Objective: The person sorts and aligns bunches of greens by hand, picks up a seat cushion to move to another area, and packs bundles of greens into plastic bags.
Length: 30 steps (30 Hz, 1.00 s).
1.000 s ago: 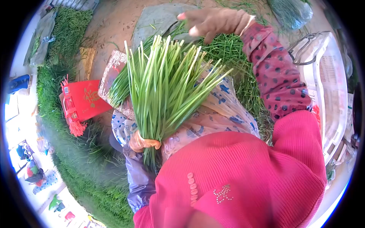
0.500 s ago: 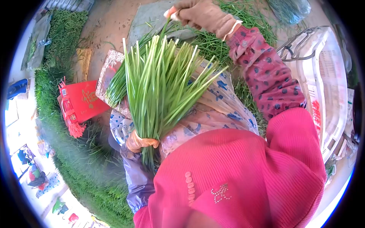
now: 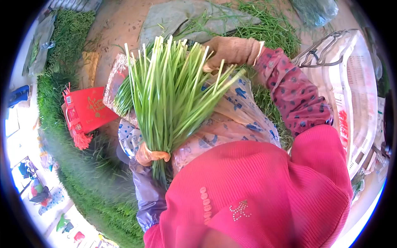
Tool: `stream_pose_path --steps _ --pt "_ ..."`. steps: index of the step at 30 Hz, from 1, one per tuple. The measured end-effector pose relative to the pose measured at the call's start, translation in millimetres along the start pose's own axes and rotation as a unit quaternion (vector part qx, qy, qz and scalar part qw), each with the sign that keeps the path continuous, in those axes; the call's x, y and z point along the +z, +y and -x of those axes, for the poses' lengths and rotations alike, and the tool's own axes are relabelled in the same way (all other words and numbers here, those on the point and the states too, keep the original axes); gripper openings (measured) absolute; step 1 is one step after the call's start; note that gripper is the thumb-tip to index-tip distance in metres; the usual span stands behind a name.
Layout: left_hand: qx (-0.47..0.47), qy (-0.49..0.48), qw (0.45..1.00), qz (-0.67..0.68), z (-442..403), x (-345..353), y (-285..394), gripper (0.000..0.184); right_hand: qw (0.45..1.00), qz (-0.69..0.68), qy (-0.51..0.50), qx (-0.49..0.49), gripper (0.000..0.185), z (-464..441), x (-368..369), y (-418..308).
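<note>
A large bunch of long green chives (image 3: 165,103) fans upward in front of me, pale stem ends at the top. Near its lower end my left hand (image 3: 151,155), in an orange-brown glove, is closed around the leaves. My right hand (image 3: 231,51), in a brown glove, is at the upper right of the bunch with its fingers bent against the stem ends. Stems partly cover those fingertips, so what they pinch is hidden. Behind the bunch, a smaller bundle of chives (image 3: 125,99) lies on a patterned box (image 3: 114,78).
A heap of green leaves (image 3: 89,186) runs along my left side. A red box (image 3: 93,109) with red ties sits on it. Loose chives (image 3: 271,27) lie on the floor beyond a grey sheet (image 3: 159,18). To my right stands a white crate (image 3: 357,82).
My right hand has come down and toward me, from above the bunch to its stem ends. A strand it pinched up high is out of sight. My left hand keeps its grip.
</note>
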State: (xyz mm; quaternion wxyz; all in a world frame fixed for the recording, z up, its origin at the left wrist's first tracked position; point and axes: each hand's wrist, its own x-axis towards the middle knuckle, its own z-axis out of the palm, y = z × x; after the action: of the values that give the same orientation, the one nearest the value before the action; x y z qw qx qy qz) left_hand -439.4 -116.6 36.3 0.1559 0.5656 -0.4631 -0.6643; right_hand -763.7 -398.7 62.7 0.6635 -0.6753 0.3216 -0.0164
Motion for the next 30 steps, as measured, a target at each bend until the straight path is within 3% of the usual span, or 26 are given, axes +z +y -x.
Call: stream_pose_path --steps 1,2,3,4,6,7,9,10,11,13,16,17,19,20,21,24,26,27,29,30 --pt "0.004 0.015 1.0 -0.012 1 0 -1 0.025 0.999 -0.014 -0.008 0.034 0.036 -2 4 -4" --pt "-0.015 -0.005 1.0 -0.017 1 -1 -2 0.025 0.996 -0.068 0.046 -0.021 0.024 -9 6 4" --pt "-0.026 -0.013 0.999 -0.018 3 -2 -6 0.026 0.996 -0.068 0.043 -0.022 0.024 -12 2 4" --pt "-0.036 -0.022 0.999 -0.02 4 -2 -10 0.026 0.988 -0.086 0.124 -0.027 0.023 -14 -6 4" --pt "0.046 -0.063 0.997 0.02 5 -6 -25 0.023 0.96 -0.121 0.25 -0.028 0.021 -18 -27 10" --pt "0.074 -0.077 0.994 0.033 4 -6 -23 0.022 0.96 -0.12 0.25 -0.03 0.021 -19 -36 14" --pt "0.119 -0.111 0.965 0.203 3 0 -14 0.02 0.971 -0.166 0.158 -0.073 0.028 -20 -47 14" --pt "0.12 -0.11 0.966 0.203 2 1 -16 0.02 0.981 -0.144 0.104 -0.081 0.04 -22 -45 12" --pt "0.123 -0.12 0.959 0.225 1 2 -19 0.02 0.981 -0.144 0.104 -0.081 0.04 -24 -40 9" --pt "0.13 -0.141 0.944 0.267 -2 1 -28 0.02 0.981 -0.036 0.025 -0.191 0.049 -27 -26 -5" --pt "0.14 -0.164 0.919 0.33 -4 1 -32 0.022 0.977 -0.007 -0.041 -0.211 0.052 -25 -1 -28" --pt "0.139 -0.162 0.92 0.33 0 1 -28 0.022 0.976 -0.009 -0.042 -0.212 0.052 -27 5 -34" --pt "0.029 -0.045 0.979 0.195 8 4 -12 0.012 0.989 0.077 0.074 -0.1 0.053 -30 13 -45" --pt "0.004 -0.021 0.985 0.17 12 4 -11 0.012 0.985 0.059 0.133 -0.095 0.051 -26 10 -54" --pt "0.018 -0.03 0.983 0.183 13 3 -13 0.013 0.985 0.06 0.13 -0.096 0.051 -33 -5 -37" --pt "0.087 -0.077 0.956 0.269 15 1 -23 0.016 0.957 -0.018 0.262 -0.125 0.054 -52 -51 2" --pt "0.11 -0.092 0.943 0.301 15 1 -29 0.02 0.885 -0.338 0.266 -0.177 0.016 -35 -51 -27" --pt "0.117 -0.096 0.938 0.31 15 1 -31 0.022 0.886 -0.338 0.264 -0.177 0.016 -24 -44 -43" --pt "0.124 -0.104 0.932 0.323 13 1 -34 0.026 0.952 -0.114 0.19 -0.211 0.013 -7 -26 -67" --pt "0.126 -0.109 0.93 0.327 12 0 -35 0.028 0.968 0.069 0.195 -0.141 0.048 -10 -28 -63"
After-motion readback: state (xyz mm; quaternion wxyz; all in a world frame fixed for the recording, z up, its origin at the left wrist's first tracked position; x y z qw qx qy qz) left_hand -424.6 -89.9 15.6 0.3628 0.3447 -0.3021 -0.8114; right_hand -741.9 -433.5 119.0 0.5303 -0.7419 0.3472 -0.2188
